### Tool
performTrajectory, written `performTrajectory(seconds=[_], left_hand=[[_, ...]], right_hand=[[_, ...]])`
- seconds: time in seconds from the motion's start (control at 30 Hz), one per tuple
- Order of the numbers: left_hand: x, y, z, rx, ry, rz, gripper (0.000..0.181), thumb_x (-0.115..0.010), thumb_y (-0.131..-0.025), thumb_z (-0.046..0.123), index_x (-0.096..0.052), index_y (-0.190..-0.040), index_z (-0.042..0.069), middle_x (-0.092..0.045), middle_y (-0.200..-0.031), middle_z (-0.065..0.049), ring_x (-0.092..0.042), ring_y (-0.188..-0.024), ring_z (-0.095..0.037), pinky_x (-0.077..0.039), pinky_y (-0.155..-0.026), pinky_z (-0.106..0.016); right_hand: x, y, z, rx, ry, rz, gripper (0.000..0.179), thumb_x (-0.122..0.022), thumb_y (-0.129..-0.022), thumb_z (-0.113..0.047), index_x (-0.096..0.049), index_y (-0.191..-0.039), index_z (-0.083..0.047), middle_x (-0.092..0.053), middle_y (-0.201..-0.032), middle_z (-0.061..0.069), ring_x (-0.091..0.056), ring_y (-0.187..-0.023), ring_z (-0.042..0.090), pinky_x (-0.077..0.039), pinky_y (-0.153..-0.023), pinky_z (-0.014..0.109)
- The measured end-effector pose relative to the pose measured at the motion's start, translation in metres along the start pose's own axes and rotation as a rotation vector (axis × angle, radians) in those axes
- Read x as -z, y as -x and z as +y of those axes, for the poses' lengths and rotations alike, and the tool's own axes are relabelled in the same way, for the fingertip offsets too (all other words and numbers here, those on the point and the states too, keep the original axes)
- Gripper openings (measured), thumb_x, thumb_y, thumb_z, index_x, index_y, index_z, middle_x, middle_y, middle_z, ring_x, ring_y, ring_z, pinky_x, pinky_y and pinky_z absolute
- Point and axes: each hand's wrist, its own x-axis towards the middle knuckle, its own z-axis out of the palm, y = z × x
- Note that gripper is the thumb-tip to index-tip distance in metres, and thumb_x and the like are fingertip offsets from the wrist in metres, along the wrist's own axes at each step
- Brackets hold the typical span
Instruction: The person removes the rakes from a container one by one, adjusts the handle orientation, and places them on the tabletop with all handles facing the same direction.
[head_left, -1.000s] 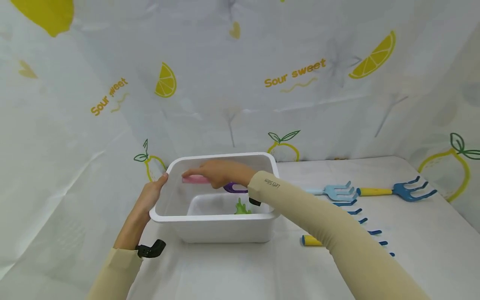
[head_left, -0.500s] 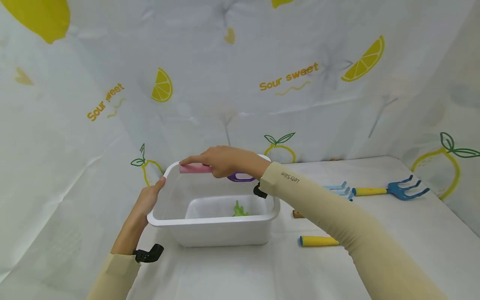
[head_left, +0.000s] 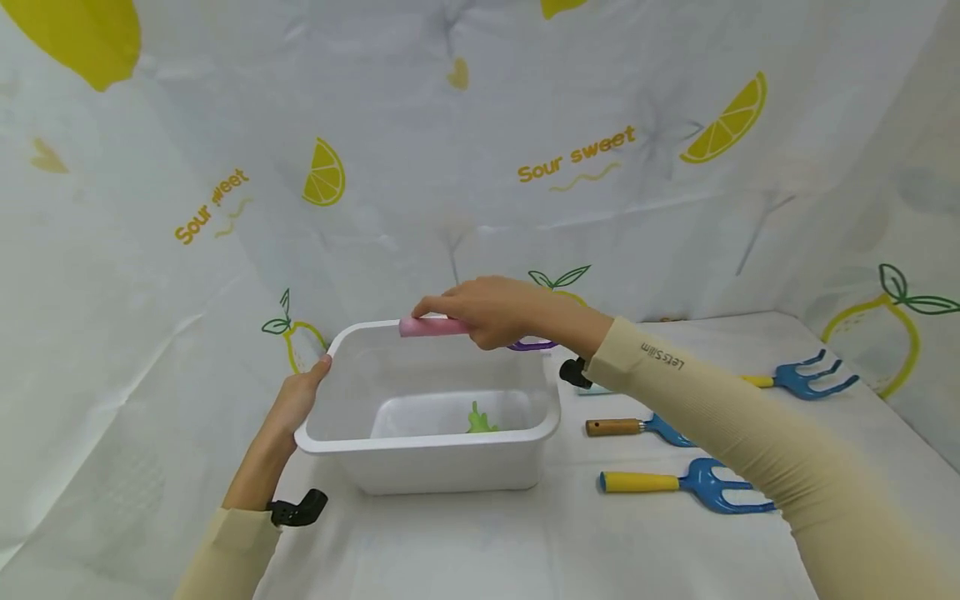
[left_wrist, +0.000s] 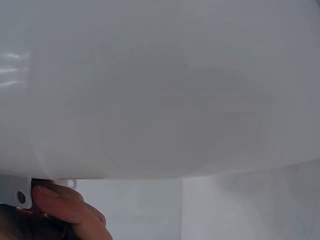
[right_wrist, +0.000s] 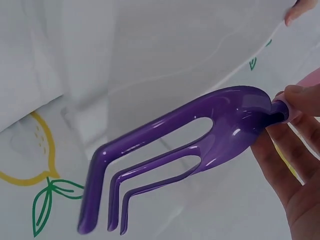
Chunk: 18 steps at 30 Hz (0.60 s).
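My right hand (head_left: 495, 308) grips the pink handle (head_left: 431, 327) of a hand rake above the back rim of the white plastic tub (head_left: 442, 467). The rake's purple head (right_wrist: 242, 117), with three bent tines, shows in full in the right wrist view. My left hand (head_left: 296, 400) holds the tub's left rim; in the left wrist view its curled fingers (left_wrist: 70, 207) are at the rim's edge. Inside the tub, near the front wall, a green piece with pointed tips (head_left: 480, 419) shows in part; the wall hides the rest.
Right of the tub lie a blue hand fork with yellow handle (head_left: 637, 482), a blue tool with wooden handle (head_left: 615, 427) and a yellow-handled blue rake (head_left: 802, 381). A light blue handle (head_left: 592, 389) is mostly behind my sleeve. A lemon-print sheet (head_left: 420, 208) hangs behind.
My right hand has lifted the purple rake from inside the tub to above its back rim and moved it to the right. My left hand keeps its hold on the tub.
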Motion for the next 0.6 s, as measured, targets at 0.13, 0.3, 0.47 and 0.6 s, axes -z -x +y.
performTrajectory(seconds=[0.13,0.3,0.47,0.6], left_hand=[[0.0,0.0,0.0,0.003,0.0,0.001,0.077,-0.032,-0.107,0.063,-0.041,-0.156,0.004,-0.055,-0.149,-0.026,-0.07,-0.118,-0.025,-0.061,-0.085,-0.032],[-0.001,0.0,-0.001,-0.005,0.01,0.002,0.075,-0.032,-0.108,0.061,-0.042,-0.155,0.004,-0.056,-0.148,-0.025,-0.072,-0.112,-0.02,-0.061,-0.082,-0.03],[-0.001,0.001,-0.003,0.001,0.012,-0.005,0.074,-0.032,-0.108,0.06,-0.042,-0.155,0.004,-0.057,-0.147,-0.025,-0.072,-0.108,-0.016,-0.061,-0.082,-0.029],[0.0,0.0,-0.002,-0.006,0.008,-0.011,0.078,-0.033,-0.107,0.064,-0.041,-0.155,0.003,-0.057,-0.146,-0.025,-0.072,-0.107,-0.015,-0.061,-0.081,-0.03]], right_hand=[[0.002,0.02,0.004,-0.008,0.009,0.002,0.071,-0.051,-0.09,0.006,-0.049,-0.145,-0.04,-0.071,-0.111,-0.008,-0.064,-0.092,0.02,-0.052,-0.079,0.037],[-0.002,0.042,0.011,-0.01,0.004,0.045,0.07,-0.052,-0.092,0.004,-0.05,-0.145,-0.041,-0.07,-0.107,-0.008,-0.061,-0.08,0.02,-0.052,-0.075,0.035],[-0.012,0.062,0.017,0.004,0.001,0.084,0.067,-0.053,-0.095,0.001,-0.051,-0.148,-0.04,-0.069,-0.108,-0.008,-0.059,-0.078,0.018,-0.051,-0.075,0.034],[-0.02,0.074,0.022,0.005,0.009,0.1,0.067,-0.054,-0.096,0.001,-0.05,-0.149,-0.041,-0.068,-0.106,-0.006,-0.057,-0.077,0.017,-0.049,-0.072,0.033]])
